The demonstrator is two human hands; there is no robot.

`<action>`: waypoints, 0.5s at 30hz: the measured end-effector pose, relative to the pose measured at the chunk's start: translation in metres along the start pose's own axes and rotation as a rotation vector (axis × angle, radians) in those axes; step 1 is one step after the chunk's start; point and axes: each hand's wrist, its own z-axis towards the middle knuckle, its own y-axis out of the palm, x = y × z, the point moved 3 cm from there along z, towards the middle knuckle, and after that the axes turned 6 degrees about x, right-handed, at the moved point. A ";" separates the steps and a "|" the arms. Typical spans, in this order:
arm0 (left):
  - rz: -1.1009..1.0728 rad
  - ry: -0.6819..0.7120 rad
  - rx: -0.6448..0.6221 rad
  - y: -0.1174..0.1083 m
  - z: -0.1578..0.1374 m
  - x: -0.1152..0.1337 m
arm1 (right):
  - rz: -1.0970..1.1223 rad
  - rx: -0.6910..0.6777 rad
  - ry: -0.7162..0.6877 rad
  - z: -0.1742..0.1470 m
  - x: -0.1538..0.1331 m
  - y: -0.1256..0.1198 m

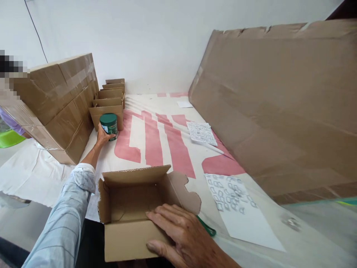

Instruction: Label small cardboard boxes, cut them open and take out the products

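Observation:
My left hand (103, 134) is wrapped around a dark green lidded jar (108, 124) at the left, just in front of a row of small cardboard boxes (107, 102). The jar is upright and carries a printed label. Closest to me, an open cardboard box (134, 197) has its flaps folded out, and its visible inside is bare. My right hand (177, 232) grips this box at its near right corner, fingers over the edge and thumb on the near flap. Part of a green handle (206, 226) pokes out beside the box, the rest hidden.
A large taped carton (61, 100) stands at the left, and a big cardboard panel (279, 104) leans on the right. Marked sheets of paper (237, 201) lie on the red-and-white cloth (173, 145). Behind the left carton are a person's sleeve (9, 121) and a bright green basin (11, 139).

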 end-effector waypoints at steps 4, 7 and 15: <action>0.154 -0.108 -0.020 0.005 0.012 -0.002 | -0.005 -0.008 -0.006 -0.001 0.000 0.001; 0.227 -0.203 -0.025 0.006 0.014 -0.002 | -0.014 -0.013 -0.005 0.001 0.000 0.002; 0.260 -0.249 -0.047 -0.019 0.003 0.016 | -0.041 -0.019 0.005 0.006 -0.006 0.000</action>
